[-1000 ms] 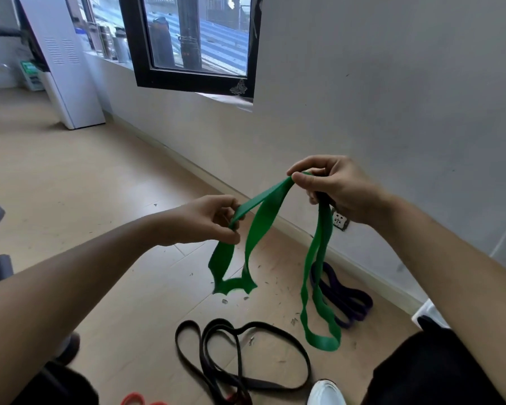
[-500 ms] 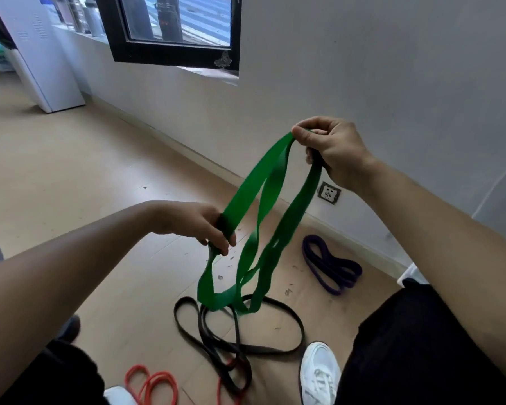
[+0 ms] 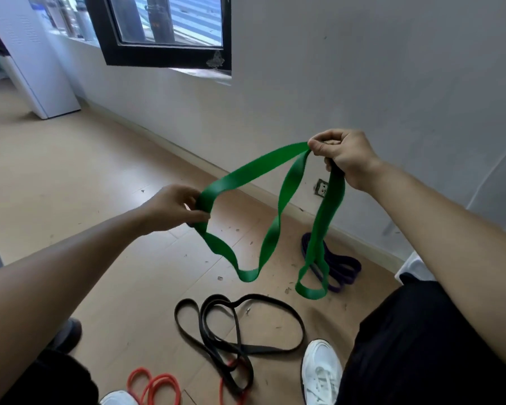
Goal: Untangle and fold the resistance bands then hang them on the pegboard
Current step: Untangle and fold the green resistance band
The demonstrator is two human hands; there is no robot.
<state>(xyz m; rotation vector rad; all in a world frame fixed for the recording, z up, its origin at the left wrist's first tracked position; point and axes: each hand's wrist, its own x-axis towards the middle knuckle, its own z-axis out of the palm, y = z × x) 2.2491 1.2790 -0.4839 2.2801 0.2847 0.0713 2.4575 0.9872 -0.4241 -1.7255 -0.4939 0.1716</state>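
Head: green band [image 3: 257,167] between hands [image 3: 170,209] [image 3: 345,156]

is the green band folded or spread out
Spread out, not folded: the green band runs between the left hand and the right hand, two loops hanging loose.

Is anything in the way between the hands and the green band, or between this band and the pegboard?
Nothing stands between them: the left hand and the right hand both grip the green band. The pegboard is not in view, so the way to it cannot be judged.
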